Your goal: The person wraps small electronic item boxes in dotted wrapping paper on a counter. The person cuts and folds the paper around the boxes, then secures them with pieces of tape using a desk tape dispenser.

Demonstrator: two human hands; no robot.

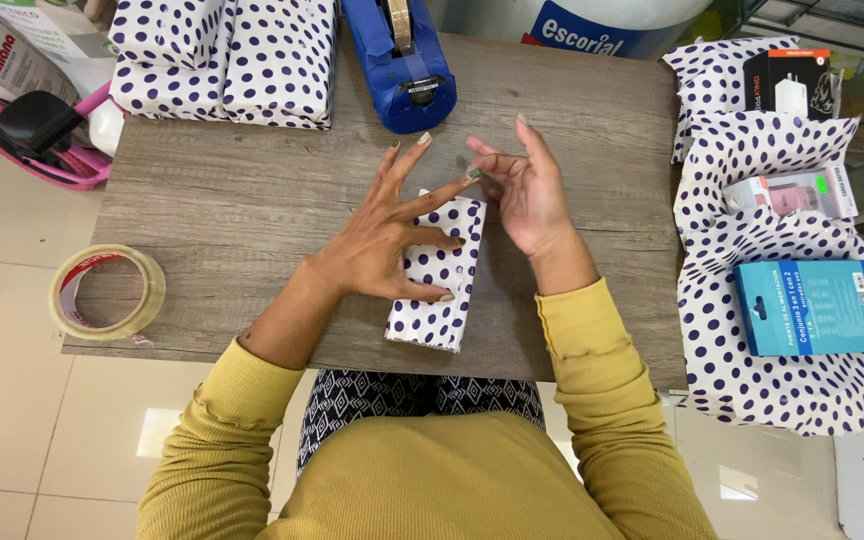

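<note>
Dotted paper covers the small parcel (439, 275), which lies near the middle of the worktop (252, 200), a little toward its near edge, long side running away from the person. The left hand (392, 235) lies on it with fingers spread wide, thumb and ring finger pinning the paper, the index stretched toward the far end. The right hand (524, 190) hovers just beside the parcel's far right corner, palm turned up, fingers loosely apart; it seems to pinch something thin between thumb and index, perhaps a strip of tape, but that is too small to tell.

To do this well, I judge the left hand should keep the fold flat and tight so no slack creeps in, while the right lays its piece square over the seam and rubs it down from the middle outward.

A blue dispenser (402, 65) stands at the far edge, wrapped boxes (227, 60) at the far left corner, a tape roll (107, 292) overhanging the left edge.
</note>
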